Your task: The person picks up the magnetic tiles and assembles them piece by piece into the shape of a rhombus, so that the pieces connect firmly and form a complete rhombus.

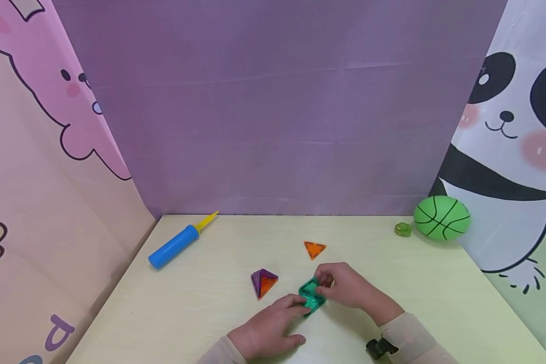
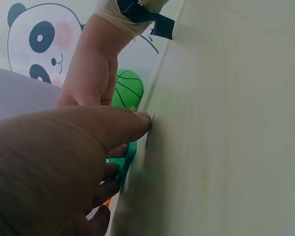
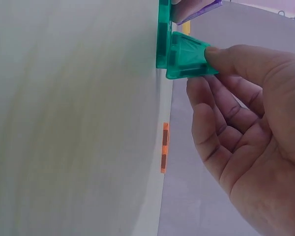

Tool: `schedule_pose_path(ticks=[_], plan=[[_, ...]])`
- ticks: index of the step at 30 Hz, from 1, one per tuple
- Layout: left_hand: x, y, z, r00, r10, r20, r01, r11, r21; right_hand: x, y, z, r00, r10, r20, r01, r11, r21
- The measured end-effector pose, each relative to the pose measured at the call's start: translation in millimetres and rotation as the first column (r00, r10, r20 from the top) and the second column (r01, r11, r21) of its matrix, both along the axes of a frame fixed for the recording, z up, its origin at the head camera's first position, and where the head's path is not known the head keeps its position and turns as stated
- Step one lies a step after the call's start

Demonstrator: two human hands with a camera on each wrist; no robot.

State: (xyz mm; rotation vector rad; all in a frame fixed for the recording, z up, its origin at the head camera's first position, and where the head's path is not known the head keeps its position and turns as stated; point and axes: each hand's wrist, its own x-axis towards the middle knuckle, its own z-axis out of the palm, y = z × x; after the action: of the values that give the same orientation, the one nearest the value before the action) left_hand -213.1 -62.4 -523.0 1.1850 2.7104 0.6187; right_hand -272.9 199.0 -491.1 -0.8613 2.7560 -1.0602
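Two green translucent triangular tiles meet at the middle front of the table in the head view. One green tile (image 1: 315, 302) lies flat, with the fingers of my left hand (image 1: 269, 327) resting on it and the thumb spread apart. My right hand (image 1: 348, 287) pinches the other green tile (image 3: 188, 56) between thumb and fingers. In the right wrist view this tile tilts up from the table beside the flat one. To the left stands a small purple and orange pyramid (image 1: 264, 282) of similar tiles. An orange triangular tile (image 1: 315, 249) lies flat beyond my hands.
A blue hand pump (image 1: 175, 246) with a yellow nozzle lies at the back left of the table (image 1: 186, 313). A green ball (image 1: 442, 217) with black lines sits at the back right corner, next to a small green object (image 1: 403, 229). A purple backdrop (image 1: 291, 111) rises behind.
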Motion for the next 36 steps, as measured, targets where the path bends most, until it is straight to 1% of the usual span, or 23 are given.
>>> schedule_pose_path(ticks=[7,19,30,36], plan=[[-0.1,-0.1,0.3,0.999,0.017,0.03,-0.017,1.0,-0.006,3.0,-1.0,1.7,1.0,0.023,0.017,-0.023,1.0,0.007],[-0.9,-0.4,-1.1,0.999,0.02,0.036,-0.02,1.0,-0.002,5.5,-2.2,5.8,0.998,0.04,0.046,-0.04,0.999,0.015],[-1.2,-0.6,-2.3,0.999,0.019,0.026,-0.019,1.0,0.002,4.4,-0.1,5.6,0.998,0.051,0.041,-0.051,0.999,-0.008],[-1.9,-0.9,-2.0,1.0,0.012,0.017,-0.012,1.0,0.007,6.0,-0.7,9.3,0.998,0.047,0.039,-0.047,0.999,-0.015]])
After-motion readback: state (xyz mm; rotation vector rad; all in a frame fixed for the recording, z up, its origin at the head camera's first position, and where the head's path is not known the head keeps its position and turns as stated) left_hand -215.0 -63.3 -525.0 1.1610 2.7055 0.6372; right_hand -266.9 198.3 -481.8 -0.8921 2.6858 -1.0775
